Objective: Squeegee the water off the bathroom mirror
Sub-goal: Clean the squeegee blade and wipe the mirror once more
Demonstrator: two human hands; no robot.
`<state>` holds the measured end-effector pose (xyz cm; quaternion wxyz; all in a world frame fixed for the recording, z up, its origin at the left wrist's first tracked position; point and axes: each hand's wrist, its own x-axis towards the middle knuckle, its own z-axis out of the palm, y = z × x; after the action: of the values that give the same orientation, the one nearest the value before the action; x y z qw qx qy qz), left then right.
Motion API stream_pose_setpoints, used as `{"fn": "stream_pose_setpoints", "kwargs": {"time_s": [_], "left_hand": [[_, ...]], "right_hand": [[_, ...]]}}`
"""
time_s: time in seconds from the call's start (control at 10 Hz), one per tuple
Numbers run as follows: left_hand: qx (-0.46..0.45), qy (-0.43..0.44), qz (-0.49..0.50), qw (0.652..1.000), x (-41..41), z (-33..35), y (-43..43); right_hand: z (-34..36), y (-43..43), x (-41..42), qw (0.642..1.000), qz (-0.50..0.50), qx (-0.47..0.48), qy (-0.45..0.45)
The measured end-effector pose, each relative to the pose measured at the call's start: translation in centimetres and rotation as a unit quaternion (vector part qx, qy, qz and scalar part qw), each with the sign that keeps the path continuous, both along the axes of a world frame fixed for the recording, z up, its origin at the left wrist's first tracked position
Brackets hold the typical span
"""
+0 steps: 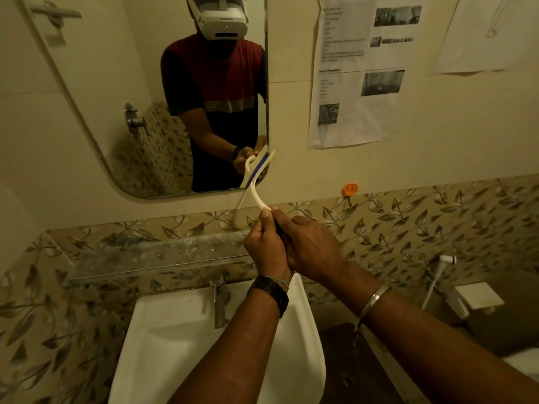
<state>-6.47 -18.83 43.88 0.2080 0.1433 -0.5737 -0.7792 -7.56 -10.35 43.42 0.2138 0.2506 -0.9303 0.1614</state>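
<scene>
Both hands are closed round the lower end of the squeegee (pixel 257 182), pressed together side by side. The left hand (pixel 267 247), with a dark link watch on its wrist, curls its fingers round the handle and lays its thumb straight up along it. The right hand (pixel 313 249), with a plain metal bangle on its wrist, wraps the handle from the other side, its fingers tucked against the left's.

The handle is thin, smooth white plastic that rises from the hands in a curve. The flat blade, with a blue strip along it, sits above the hands at the lower right corner of the mirror (pixel 116 83), seemingly against the glass. The mirror has rounded corners.

Below the hands is a glossy white sink (pixel 163 330) with a metal tap (pixel 218 301). Left of them runs a dusty glass shelf (pixel 157 258). Leaf-patterned tiles (pixel 437 223) lie behind the hands, and printed papers (pixel 358 68) hang up to the right.
</scene>
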Motion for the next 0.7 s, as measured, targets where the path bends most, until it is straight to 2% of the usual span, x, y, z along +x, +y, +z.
{"fn": "stream_pose_setpoints", "kwargs": {"time_s": [0.2,0.5,0.7], "left_hand": [[0.021,-0.044,-0.053,0.997,0.4,0.0,1.1],[0.001,0.001,-0.012,1.0,3.6,1.5,-1.9],[0.035,0.025,0.046,0.998,5.5,3.0,-6.5]], "right_hand": [[-0.5,1.0,0.6,0.999,-0.026,-0.01,-0.035],[1.3,-1.6,3.4,1.0,0.004,-0.014,0.023],[3.1,-6.6,4.5,0.997,0.052,0.009,0.061]]}}
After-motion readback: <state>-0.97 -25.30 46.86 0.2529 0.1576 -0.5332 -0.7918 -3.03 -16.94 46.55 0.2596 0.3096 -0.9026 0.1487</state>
